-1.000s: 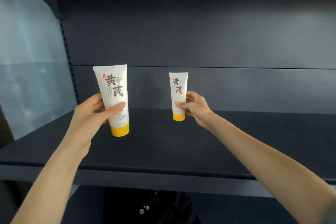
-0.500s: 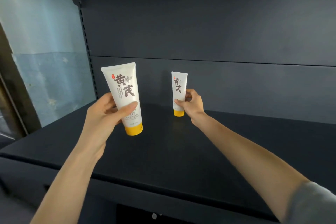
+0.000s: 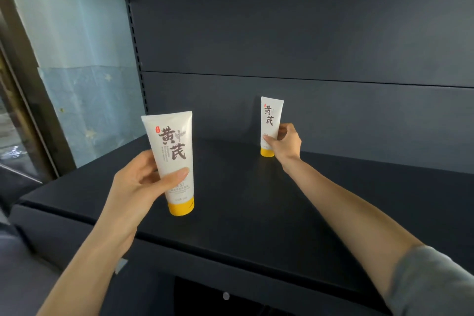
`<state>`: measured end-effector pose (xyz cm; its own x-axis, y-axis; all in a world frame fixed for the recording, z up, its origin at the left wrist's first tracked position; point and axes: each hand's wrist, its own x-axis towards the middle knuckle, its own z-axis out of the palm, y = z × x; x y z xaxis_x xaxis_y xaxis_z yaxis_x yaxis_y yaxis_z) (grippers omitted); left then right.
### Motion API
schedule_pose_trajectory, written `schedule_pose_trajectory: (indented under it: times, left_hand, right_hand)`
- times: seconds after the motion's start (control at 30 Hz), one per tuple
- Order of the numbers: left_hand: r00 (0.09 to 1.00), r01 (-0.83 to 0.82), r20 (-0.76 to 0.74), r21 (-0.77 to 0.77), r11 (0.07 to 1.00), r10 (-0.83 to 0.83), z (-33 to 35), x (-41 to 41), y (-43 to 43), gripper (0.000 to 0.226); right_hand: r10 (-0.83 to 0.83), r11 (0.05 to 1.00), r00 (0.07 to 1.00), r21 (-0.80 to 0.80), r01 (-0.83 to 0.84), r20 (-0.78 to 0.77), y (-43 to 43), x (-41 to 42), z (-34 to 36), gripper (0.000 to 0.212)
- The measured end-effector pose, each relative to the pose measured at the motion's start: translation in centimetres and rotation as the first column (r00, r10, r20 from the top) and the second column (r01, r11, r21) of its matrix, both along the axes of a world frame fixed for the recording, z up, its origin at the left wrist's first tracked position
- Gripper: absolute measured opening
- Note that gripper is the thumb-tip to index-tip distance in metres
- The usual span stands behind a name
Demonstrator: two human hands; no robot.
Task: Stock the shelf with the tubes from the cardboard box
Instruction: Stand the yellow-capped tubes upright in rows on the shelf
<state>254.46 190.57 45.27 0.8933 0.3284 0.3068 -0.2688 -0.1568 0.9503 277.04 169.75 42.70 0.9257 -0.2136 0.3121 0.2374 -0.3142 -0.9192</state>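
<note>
Dark shelf (image 3: 256,200) spanning the lower frame, backed by a dark back panel (image 3: 282,33). Left hand (image 3: 138,187), centre left, fingers and thumb clamped round the near tube (image 3: 174,159): white, yellow cap down, held upright above the shelf's front. Right hand (image 3: 287,143), centre right, grey sleeve (image 3: 436,282) at lower right, fingers pinching the far tube (image 3: 270,118), upright, cap down at the shelf's rear just before the panel; whether its cap touches the shelf cannot be told.

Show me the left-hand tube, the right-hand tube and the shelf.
left-hand tube (image 3: 172,151): head view, white printed body.
right-hand tube (image 3: 270,115): head view, upper white body.
shelf (image 3: 243,187): head view, bare dark board.
</note>
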Motion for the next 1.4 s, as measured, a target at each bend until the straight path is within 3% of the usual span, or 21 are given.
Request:
schedule_pose_trajectory:
  times: [0.27,0.53,0.77,1.0,1.27,1.4]
  left_hand:
    - [1.000,-0.004,-0.028,0.006,1.000,0.004,-0.4,-1.6,1.8,0.037]
    - [0.989,0.148,0.012,0.005,0.989,-0.148,2.3,1.1,0.1,0.037]
    - [0.944,0.322,0.106,-0.067,0.945,-0.314,4.1,3.0,-2.5,0.033]
    - [0.941,0.331,0.122,-0.128,0.935,-0.317,3.3,3.0,-3.7,0.041]
    - [0.946,0.293,0.171,-0.091,0.952,-0.274,3.1,2.6,-6.0,0.045]
    - [0.939,0.284,0.205,-0.003,0.959,-0.277,3.1,2.9,-6.9,0.025]
  right_hand:
    - [-0.030,0.999,0.996,-0.020,0.028,-0.087,0.4,0.1,0.5,0.045]
    - [-0.061,0.998,0.998,-0.031,0.061,0.004,-0.6,-3.7,2.9,0.043]
    - [0.190,0.980,0.954,-0.108,-0.169,0.233,0.6,-12.7,5.5,0.023]
    - [0.475,0.879,0.816,-0.217,-0.424,0.328,4.4,-20.7,3.7,0.051]
    - [0.195,0.966,0.906,-0.236,-0.110,0.376,3.5,-20.5,2.6,0.067]
    - [0.214,0.969,0.911,-0.198,-0.151,0.353,2.2,-19.4,3.0,0.068]
